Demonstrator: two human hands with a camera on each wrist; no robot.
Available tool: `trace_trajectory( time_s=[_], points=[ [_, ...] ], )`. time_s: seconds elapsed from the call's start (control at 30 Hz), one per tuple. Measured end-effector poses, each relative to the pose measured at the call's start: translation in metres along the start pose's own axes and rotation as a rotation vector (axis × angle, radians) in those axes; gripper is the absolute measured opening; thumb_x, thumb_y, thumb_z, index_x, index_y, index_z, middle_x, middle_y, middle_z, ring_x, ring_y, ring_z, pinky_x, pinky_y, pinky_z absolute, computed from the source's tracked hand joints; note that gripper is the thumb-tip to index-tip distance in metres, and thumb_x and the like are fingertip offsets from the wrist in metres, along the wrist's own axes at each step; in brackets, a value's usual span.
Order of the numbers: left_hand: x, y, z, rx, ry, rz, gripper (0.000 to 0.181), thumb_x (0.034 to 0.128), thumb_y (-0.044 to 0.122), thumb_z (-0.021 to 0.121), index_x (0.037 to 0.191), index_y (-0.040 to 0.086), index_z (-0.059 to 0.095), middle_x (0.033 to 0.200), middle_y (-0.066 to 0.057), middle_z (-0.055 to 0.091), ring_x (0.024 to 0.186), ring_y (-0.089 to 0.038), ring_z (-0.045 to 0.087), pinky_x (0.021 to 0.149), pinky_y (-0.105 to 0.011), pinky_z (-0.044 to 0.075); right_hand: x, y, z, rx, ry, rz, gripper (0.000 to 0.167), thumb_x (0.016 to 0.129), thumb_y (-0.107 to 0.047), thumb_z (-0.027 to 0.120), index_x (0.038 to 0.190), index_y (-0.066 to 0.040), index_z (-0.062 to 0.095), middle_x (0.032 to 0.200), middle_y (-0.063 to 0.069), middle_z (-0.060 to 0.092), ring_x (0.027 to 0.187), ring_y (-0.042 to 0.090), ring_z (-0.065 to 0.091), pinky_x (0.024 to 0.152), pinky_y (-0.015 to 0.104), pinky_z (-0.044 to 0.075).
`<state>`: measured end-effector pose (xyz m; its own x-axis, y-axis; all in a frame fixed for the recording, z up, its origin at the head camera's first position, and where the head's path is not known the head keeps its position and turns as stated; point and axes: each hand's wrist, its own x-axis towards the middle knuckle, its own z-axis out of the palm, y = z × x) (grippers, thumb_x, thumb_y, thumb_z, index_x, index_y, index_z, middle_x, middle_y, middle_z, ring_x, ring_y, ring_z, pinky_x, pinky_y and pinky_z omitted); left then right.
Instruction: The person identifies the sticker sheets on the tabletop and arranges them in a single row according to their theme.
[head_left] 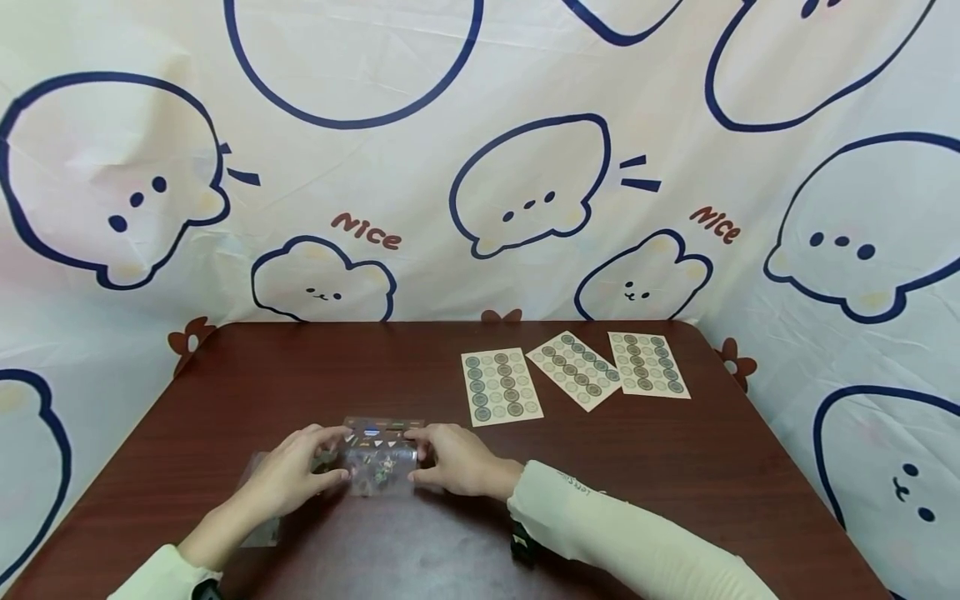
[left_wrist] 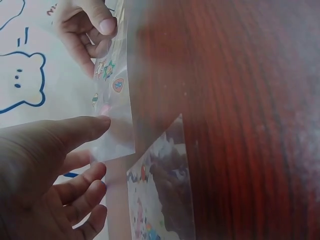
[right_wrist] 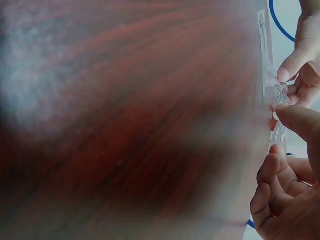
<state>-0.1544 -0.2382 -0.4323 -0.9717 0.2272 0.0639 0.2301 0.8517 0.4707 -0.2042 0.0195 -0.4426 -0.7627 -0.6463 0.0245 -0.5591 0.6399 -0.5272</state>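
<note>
Red-brown is the table (head_left: 660, 483), and, nearer its left edge than its right, the left hand (head_left: 296, 471) and the right hand (head_left: 459, 460) pinch opposite sides of a clear sheet (head_left: 382, 458) between thumb and fingers. For good handling, it should be held evenly and lightly tight, so its small stickers (left_wrist: 118, 85) do not crease.

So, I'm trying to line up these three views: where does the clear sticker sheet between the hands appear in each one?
Head: the clear sticker sheet is left of centre, in the lower half.
Left wrist: the sheet is left of centre, mostly in the upper half.
Right wrist: it lies near the right edge, seen at a steep slant.
Shared landmark: the left hand and right hand, at opposite sides of the sheet.
</note>
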Motion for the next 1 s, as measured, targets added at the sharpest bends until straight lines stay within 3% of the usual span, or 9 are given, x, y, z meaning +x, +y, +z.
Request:
trace_trajectory(
  time_s=[0.37,0.8,1.0],
  points=[
    [-0.009,0.001,0.001,-0.005,-0.071,-0.046,0.059,0.0842,0.030,0.082,0.136,0.011,0.062,0.099,0.003,0.061,0.083,-0.011,0.052,0.061,-0.027,0.038,-0.009,0.000,0.006,-0.029,-0.034,-0.015,0.062,0.083,-0.031,0.082,0.139,-0.013,0.062,0.084,-0.017,0.059,0.061,-0.002,0.041,0.064,0.015,0.040],
    [-0.017,0.008,-0.001,-0.026,-0.152,-0.036,0.054,0.0841,0.032,0.082,0.132,0.013,0.065,0.094,0.006,0.063,0.071,-0.004,0.048,0.058,-0.024,0.039,-0.020,0.000,0.006,-0.050,-0.064,-0.059,0.061,0.085,-0.032,0.080,0.140,-0.014,0.061,0.085,-0.016,0.059,0.063,-0.002,0.042,0.066,0.014,0.041],
    [-0.021,0.007,0.001,0.003,-0.165,0.011,0.053,0.0832,0.034,0.082,0.130,0.015,0.066,0.094,0.008,0.063,0.072,-0.002,0.048,0.060,-0.023,0.038,-0.025,-0.001,0.008,-0.076,-0.090,-0.051,0.061,0.085,-0.033,0.081,0.139,-0.014,0.062,0.083,-0.017,0.057,0.069,-0.002,0.046,0.070,0.016,0.043]
  ],
)
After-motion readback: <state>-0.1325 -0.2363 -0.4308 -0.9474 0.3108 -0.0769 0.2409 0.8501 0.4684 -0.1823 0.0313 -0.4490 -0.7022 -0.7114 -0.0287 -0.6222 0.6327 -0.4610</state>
